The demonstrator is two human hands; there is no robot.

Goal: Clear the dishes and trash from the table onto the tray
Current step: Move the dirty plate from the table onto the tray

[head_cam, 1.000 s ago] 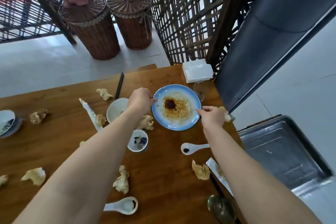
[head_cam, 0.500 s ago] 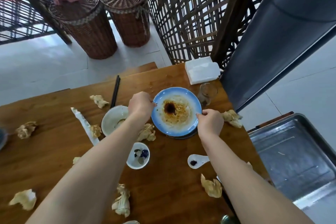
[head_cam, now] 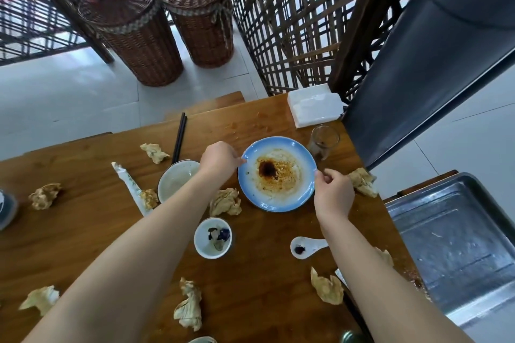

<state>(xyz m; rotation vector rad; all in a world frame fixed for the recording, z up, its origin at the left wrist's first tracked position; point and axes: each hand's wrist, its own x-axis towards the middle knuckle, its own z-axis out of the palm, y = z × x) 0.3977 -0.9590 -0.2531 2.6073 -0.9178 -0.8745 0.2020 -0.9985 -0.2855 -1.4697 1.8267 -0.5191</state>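
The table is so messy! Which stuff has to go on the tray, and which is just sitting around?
For the job:
blue plate, held by both hands
bowls
small cup
spoon
glass
chopsticks
crumpled napkins
tray

Just sitting around:
wicker baskets
napkin box
lattice screen

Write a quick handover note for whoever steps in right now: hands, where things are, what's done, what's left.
Left hand grips the far-left rim of the blue plate; right hand grips its right rim. Whether the plate is off the wooden table can't be told.
The metal tray, to the right, holds no dishes.
Done: nothing moved over.
Left: the plate, white bowl, small cup, spoon, glass, chopsticks, crumpled napkins.
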